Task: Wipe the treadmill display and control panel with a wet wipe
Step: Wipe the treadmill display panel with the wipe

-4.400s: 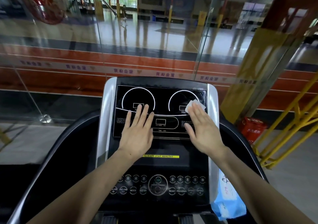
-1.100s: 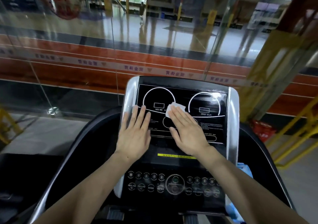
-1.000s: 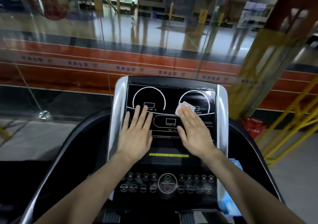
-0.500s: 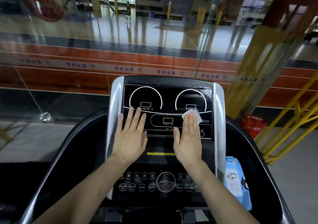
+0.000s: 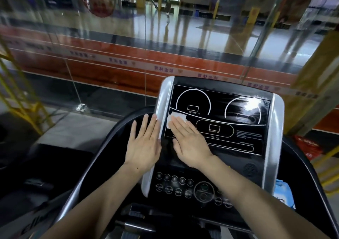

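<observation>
Right hand (image 5: 190, 141) is flat, fingers straight, pressing the wet wipe (image 5: 176, 119) onto the treadmill display (image 5: 220, 117) at its left edge. Left hand (image 5: 144, 143) lies open just beside it, over the silver side trim (image 5: 163, 110). Control panel (image 5: 192, 189) sits below both hands. Glass wall (image 5: 128, 46) ahead, red track behind. Half a second ago the wipe was over on the display's right side.

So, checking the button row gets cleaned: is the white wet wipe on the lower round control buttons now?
No, the white wet wipe lies under the right hand on the black glossy display.
</observation>
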`<state>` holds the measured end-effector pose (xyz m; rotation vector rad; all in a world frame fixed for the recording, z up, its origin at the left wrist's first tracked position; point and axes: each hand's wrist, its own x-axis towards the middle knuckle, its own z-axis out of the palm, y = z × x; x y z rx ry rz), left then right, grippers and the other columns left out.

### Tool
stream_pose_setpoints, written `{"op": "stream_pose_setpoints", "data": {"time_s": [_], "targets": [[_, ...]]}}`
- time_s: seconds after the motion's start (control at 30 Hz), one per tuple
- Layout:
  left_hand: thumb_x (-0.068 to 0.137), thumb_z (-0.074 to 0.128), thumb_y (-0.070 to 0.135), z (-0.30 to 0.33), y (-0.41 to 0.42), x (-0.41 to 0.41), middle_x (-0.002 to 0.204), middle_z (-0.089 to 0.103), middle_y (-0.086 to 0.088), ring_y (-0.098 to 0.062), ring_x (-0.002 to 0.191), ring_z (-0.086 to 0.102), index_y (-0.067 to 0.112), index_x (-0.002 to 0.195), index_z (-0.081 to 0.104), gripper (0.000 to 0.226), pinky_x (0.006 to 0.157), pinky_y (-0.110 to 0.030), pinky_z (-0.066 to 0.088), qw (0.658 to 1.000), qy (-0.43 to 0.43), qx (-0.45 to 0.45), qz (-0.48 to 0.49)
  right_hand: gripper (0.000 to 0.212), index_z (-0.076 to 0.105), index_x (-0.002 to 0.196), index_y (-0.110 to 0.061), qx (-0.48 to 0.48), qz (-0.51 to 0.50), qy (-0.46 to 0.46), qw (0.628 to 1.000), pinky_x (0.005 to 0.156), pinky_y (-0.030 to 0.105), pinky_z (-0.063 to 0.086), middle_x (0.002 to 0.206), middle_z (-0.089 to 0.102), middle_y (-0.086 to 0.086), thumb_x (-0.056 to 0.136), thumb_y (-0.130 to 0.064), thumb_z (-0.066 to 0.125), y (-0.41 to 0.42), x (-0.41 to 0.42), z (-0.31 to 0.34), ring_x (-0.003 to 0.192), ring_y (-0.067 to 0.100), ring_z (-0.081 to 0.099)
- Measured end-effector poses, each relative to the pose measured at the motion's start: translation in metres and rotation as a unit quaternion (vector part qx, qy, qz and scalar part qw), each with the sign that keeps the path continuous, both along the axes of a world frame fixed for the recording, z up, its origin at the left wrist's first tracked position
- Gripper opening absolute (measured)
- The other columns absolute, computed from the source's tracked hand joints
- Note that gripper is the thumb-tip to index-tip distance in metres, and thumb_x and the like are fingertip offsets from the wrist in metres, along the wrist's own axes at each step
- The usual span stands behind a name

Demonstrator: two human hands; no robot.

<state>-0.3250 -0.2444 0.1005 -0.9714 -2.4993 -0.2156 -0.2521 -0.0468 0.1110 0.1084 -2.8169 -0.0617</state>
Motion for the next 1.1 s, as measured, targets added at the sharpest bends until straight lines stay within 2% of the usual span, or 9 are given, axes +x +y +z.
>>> {"op": "stream_pose_setpoints", "data": {"time_s": [0.13,0.37,0.47,0.63,0.73,0.83,0.97,1.1], "targets": [[0.105,0.031,0.037,0.003,0.024,0.012,0.174,0.01,-0.012,-0.029,0.162,0.0,0.009,0.164,0.022,0.066,0.129,-0.058,0.011,0.999,0.002,-0.003,-0.036,0.063,0.017,0.167,-0.019,0.006,-0.019,0.006,1.0,0.132,0.038,0.012,0.175,0.007,-0.005,0.109,-0.041,0.03,0.038,0.038,-0.003,0.161,0.008,0.002],[0.106,0.037,0.038,0.01,0.1,0.049,0.174,0.005,-0.009,-0.029,0.162,-0.006,0.011,0.165,0.02,0.067,0.13,-0.057,0.007,0.995,-0.014,-0.019,-0.102,0.069,0.009,0.168,-0.013,-0.06,-0.196,0.056,0.977,0.131,0.042,0.017,0.177,0.003,0.003,0.108,-0.039,0.031,0.125,0.117,-0.004,0.162,0.014,-0.002],[0.105,0.035,0.039,0.014,0.122,0.064,0.174,0.004,-0.01,-0.029,0.162,-0.007,0.01,0.165,0.018,0.068,0.129,-0.058,0.009,0.992,-0.011,-0.02,-0.123,0.071,0.005,0.167,-0.009,-0.095,-0.257,0.068,0.959,0.132,0.039,0.012,0.176,-0.001,0.005,0.108,-0.039,0.03,0.13,0.131,-0.01,0.162,0.015,-0.006],[0.105,0.034,0.04,0.016,0.125,0.066,0.174,0.005,-0.011,-0.03,0.162,-0.004,0.009,0.164,0.02,0.068,0.129,-0.058,0.01,0.993,-0.008,-0.018,-0.119,0.073,0.001,0.167,-0.009,-0.14,-0.324,0.061,0.934,0.133,0.037,0.004,0.175,-0.011,0.007,0.107,-0.047,0.017,0.107,0.138,-0.029,0.161,0.014,-0.013],[0.105,0.027,0.04,0.011,0.109,0.058,0.174,0.005,-0.012,-0.031,0.162,-0.004,0.01,0.164,0.02,0.067,0.129,-0.058,0.01,0.994,-0.007,-0.02,-0.103,0.073,0.004,0.167,-0.01,-0.163,-0.333,0.071,0.926,0.132,0.035,0.001,0.175,-0.007,0.006,0.106,-0.048,0.014,0.09,0.138,-0.038,0.161,0.012,-0.012],[0.105,0.028,0.039,0.005,0.086,0.048,0.174,0.008,-0.013,-0.032,0.162,-0.001,0.01,0.163,0.022,0.066,0.129,-0.058,0.012,0.997,-0.016,-0.013,-0.081,0.071,0.014,0.166,-0.007,-0.155,-0.321,0.085,0.93,0.133,0.039,0.008,0.175,0.005,0.009,0.107,-0.046,0.015,0.074,0.126,-0.038,0.162,0.015,-0.003],[0.105,0.041,0.039,-0.001,0.048,0.032,0.174,0.01,-0.013,-0.032,0.162,-0.001,0.009,0.163,0.024,0.067,0.128,-0.059,0.014,0.999,-0.032,0.0,-0.035,0.07,0.014,0.166,-0.009,-0.136,-0.245,0.066,0.958,0.133,0.037,0.005,0.175,0.006,0.006,0.107,-0.045,0.013,0.041,0.098,-0.036,0.162,0.015,-0.003],[0.105,0.034,0.039,-0.008,0.013,0.021,0.175,0.008,-0.006,-0.028,0.162,-0.002,0.01,0.164,0.021,0.067,0.129,-0.058,0.012,0.998,-0.057,-0.008,-0.003,0.066,0.018,0.166,-0.009,-0.106,-0.148,0.055,0.982,0.133,0.038,0.009,0.174,0.009,0.003,0.108,-0.041,0.018,0.003,0.053,-0.029,0.162,0.015,0.001]]}}
